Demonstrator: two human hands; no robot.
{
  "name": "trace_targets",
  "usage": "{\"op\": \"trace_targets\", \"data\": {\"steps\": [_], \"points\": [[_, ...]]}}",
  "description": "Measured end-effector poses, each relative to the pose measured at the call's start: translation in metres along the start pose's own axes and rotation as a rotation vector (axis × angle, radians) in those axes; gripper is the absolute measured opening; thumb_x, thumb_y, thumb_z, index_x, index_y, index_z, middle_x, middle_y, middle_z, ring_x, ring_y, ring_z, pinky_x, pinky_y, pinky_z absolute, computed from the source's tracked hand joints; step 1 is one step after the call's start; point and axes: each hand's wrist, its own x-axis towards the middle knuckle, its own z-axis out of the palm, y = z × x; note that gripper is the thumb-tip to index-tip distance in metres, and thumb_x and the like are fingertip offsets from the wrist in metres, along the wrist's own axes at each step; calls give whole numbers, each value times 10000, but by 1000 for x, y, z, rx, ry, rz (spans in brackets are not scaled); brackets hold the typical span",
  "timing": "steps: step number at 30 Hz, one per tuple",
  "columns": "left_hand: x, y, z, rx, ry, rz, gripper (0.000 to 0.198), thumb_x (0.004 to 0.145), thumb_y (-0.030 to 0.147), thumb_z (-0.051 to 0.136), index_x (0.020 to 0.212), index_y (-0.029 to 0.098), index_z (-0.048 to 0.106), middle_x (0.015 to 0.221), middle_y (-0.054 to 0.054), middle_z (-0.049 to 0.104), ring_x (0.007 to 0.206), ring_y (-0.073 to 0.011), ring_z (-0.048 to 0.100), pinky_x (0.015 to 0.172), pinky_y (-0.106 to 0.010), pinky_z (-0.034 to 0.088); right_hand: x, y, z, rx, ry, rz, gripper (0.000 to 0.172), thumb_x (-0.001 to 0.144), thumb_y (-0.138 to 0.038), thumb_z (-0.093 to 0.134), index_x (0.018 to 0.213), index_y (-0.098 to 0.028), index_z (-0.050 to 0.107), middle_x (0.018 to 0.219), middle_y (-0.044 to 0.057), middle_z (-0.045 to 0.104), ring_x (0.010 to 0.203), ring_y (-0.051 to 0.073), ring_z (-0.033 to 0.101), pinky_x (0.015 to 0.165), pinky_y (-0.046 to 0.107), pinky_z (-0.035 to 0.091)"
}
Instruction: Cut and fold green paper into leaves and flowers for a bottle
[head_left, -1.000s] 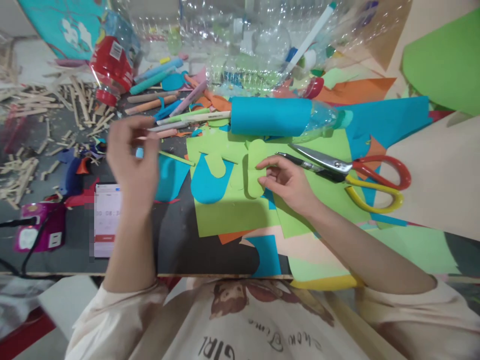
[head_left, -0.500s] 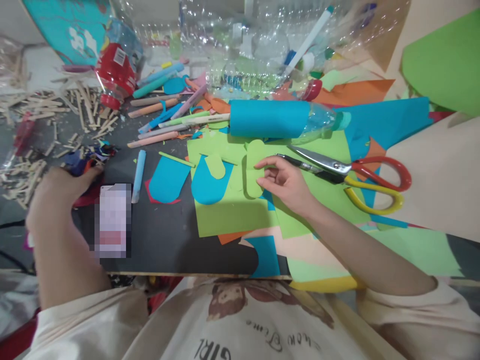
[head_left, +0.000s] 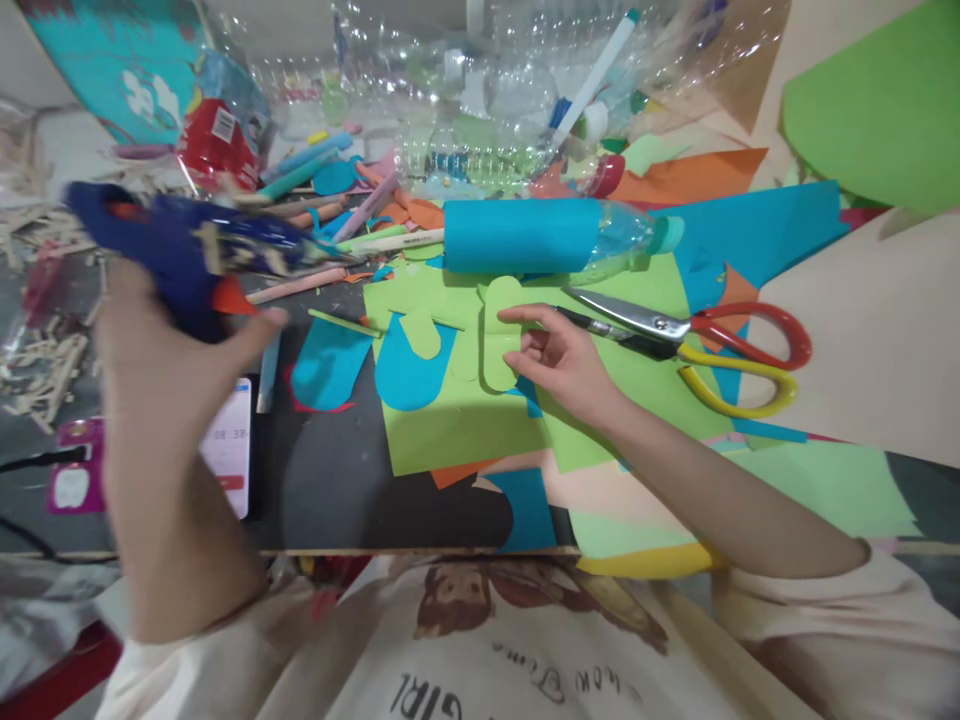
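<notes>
My left hand (head_left: 176, 345), a little blurred, is wrapped round a dark blue glue gun (head_left: 176, 250) with an orange trigger. The gun is raised above the left of the table, its nozzle toward the pens. My right hand (head_left: 559, 350) holds a light green paper cutout (head_left: 501, 345) with rounded ends, index finger and thumb at its right edge. Under it lies a larger green sheet (head_left: 442, 440). Left of the cutout are two blue rounded paper pieces, one (head_left: 416, 365) with a small green tab on it, the other (head_left: 332, 365) with a thin green strip at its top.
Scissors (head_left: 667, 335) with red and yellow handles and a black pen lie right of my right hand. Behind stands a bottle wrapped in blue paper (head_left: 521, 235), lying sideways. A phone (head_left: 234, 450) is beside my left forearm. Wooden sticks (head_left: 52, 375) litter the left.
My left hand has lifted the glue gun off the table and brought it up and to the right. The right hand keeps its place on the green cutout. The view has shifted slightly.
</notes>
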Motion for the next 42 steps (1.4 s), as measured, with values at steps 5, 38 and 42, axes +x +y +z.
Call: {"op": "trace_targets", "data": {"steps": [5, 38, 42], "points": [[-26, 47, 43, -45, 9, 145, 572, 547, 420, 779, 1019, 156, 590, 1024, -108, 688, 1016, -336, 652, 885, -434, 521, -1, 1, 0, 21, -3, 11, 404, 815, -352, 702, 1183, -264, 561, 1301, 86, 537, 712, 106, 543, 615, 273, 491], [-54, 23, 99, 1, -30, 243, 472, 677, 422, 669, 1081, 211, 547, 846, -70, 631, 867, -303, 648, 714, -346, 472, 0, 0, 0, 24, -28, 51, 440, 817, -322, 680, 1236, -293, 547, 1373, 75, 520, 673, 104, 525, 613, 284, 497], [-53, 23, 98, 34, -58, 267, 456, 697, 418, 663, 1082, 210, 534, 835, -64, 627, 859, -308, 659, 705, -346, 478, 0, -1, 0, 41, -26, 53, 464, 804, -399, 710, 1223, -287, 544, 1341, 79, 530, 685, 111, 538, 606, 286, 500]]}}
